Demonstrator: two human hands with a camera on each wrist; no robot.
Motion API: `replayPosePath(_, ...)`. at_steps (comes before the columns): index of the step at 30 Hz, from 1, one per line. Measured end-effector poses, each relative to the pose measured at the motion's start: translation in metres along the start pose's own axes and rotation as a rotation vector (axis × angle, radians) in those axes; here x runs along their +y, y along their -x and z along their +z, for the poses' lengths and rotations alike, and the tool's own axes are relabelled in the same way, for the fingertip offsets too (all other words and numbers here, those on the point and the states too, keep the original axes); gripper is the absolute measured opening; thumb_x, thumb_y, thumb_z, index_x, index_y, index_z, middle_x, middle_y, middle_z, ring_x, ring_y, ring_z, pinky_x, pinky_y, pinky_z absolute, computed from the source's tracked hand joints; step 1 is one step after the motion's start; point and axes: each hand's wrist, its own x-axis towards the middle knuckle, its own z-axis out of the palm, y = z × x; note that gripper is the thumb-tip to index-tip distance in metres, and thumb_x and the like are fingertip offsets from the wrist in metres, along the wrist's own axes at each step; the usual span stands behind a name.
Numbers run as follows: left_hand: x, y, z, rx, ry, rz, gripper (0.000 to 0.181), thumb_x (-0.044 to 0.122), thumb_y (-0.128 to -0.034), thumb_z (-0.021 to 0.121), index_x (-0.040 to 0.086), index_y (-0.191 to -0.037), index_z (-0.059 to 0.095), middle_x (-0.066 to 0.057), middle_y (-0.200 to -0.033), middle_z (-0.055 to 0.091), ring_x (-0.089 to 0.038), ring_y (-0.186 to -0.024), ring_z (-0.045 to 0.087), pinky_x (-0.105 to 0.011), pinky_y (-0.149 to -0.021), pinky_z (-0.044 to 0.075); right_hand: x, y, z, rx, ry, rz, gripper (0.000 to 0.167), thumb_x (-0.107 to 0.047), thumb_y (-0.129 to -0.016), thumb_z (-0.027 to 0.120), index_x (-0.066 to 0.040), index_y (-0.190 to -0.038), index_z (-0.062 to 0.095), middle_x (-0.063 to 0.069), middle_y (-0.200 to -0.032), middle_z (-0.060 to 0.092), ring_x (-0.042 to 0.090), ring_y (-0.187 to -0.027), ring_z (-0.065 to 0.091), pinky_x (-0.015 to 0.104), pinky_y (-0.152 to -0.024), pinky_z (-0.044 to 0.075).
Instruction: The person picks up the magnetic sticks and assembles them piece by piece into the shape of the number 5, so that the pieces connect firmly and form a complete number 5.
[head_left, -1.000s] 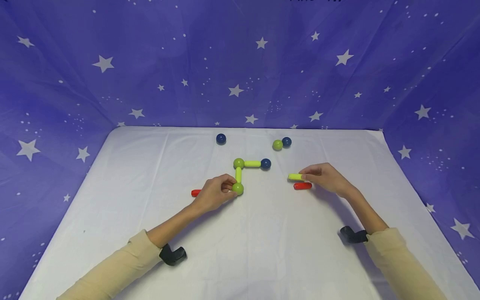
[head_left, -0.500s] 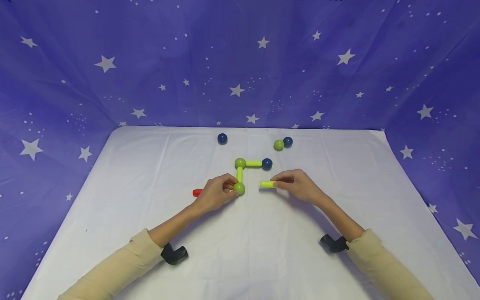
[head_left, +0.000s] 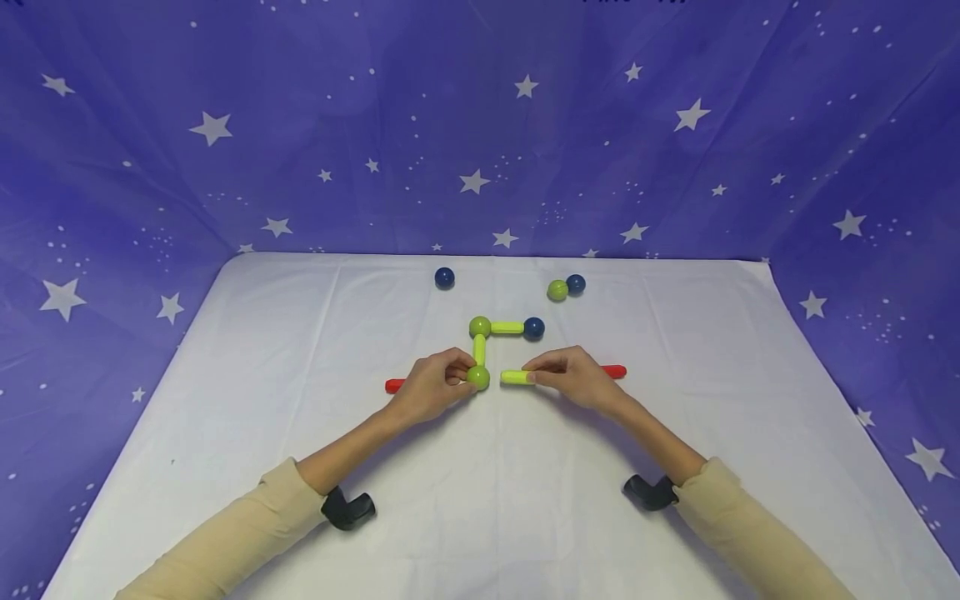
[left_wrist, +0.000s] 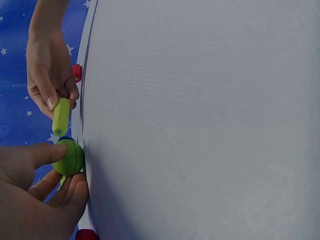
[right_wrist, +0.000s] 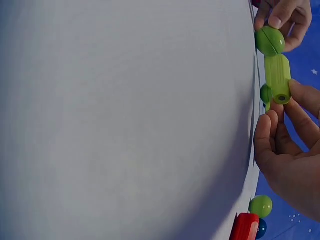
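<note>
My left hand (head_left: 431, 387) pinches a green ball (head_left: 478, 378) between thumb and fingers. That ball is the near corner of a joined shape: a yellow-green rod runs (head_left: 479, 350) back to a second green ball (head_left: 480, 327), and another such rod (head_left: 507, 327) leads right to a dark blue ball (head_left: 534, 328). In my right hand (head_left: 577, 379) a loose yellow-green rod (head_left: 515, 377) is pinched near its right end. In the head view its free end points at the left hand's ball, with a small gap between. The left wrist view shows that rod's end (left_wrist: 59, 131) too.
A red rod (head_left: 393, 386) lies partly behind the left hand, another red rod (head_left: 615, 372) partly behind the right. Toward the back of the white tabletop (head_left: 315, 333) are a blue ball (head_left: 444, 278) and a green ball (head_left: 557, 290) touching a blue ball (head_left: 576, 284).
The right hand has carried the yellow-green rod left from beside the right red rod to near the green ball. The left hand stays on that ball.
</note>
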Motion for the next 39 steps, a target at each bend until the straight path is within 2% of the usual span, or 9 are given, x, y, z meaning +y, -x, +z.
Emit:
replayPosePath(8,-0.003,-0.001,0.001,0.003,-0.008,0.030,0.025,-0.001,-0.0843,0.077,-0.002,-0.107,0.066,-0.009,-0.102,0.070,-0.021,-0.094,0.068,-0.032,-0.084,0.056,-0.002,-0.004,0.007,0.003,0.009,0.021,0.019,-0.019,-0.093,0.072,-0.009,-0.109,0.077,0.001,-0.101,0.073,0.018,-0.089,0.061,0.033,-0.079,0.050)
replayPosePath(17,-0.006,0.000,0.002,0.035,-0.004,0.076,0.025,-0.004,-0.0814,0.077,-0.003,-0.104,0.066,-0.009,-0.097,0.070,-0.018,-0.089,0.068,-0.026,-0.079,0.056,-0.004,-0.010,0.013,0.000,0.019,0.024,0.018,-0.015,-0.093,0.071,-0.009,-0.109,0.077,0.001,-0.101,0.073,0.018,-0.090,0.062,0.033,-0.080,0.051)
replayPosePath(24,-0.003,-0.001,0.001,0.002,-0.015,0.034,0.026,-0.001,-0.0840,0.077,-0.003,-0.108,0.066,-0.010,-0.102,0.070,-0.021,-0.093,0.068,-0.030,-0.082,0.056,-0.006,-0.011,0.013,-0.005,0.032,0.038,0.017,-0.016,-0.093,0.072,-0.009,-0.107,0.078,0.000,-0.099,0.073,0.018,-0.086,0.059,0.032,-0.077,0.050)
replayPosePath(39,-0.004,-0.001,0.003,0.029,-0.018,0.050,0.025,-0.003,-0.0822,0.077,-0.003,-0.105,0.066,-0.009,-0.098,0.070,-0.020,-0.090,0.068,-0.027,-0.079,0.056,-0.007,-0.013,0.010,-0.038,0.057,0.059,0.018,-0.016,-0.092,0.073,-0.009,-0.108,0.077,0.000,-0.098,0.072,0.017,-0.085,0.059,0.030,-0.075,0.050)
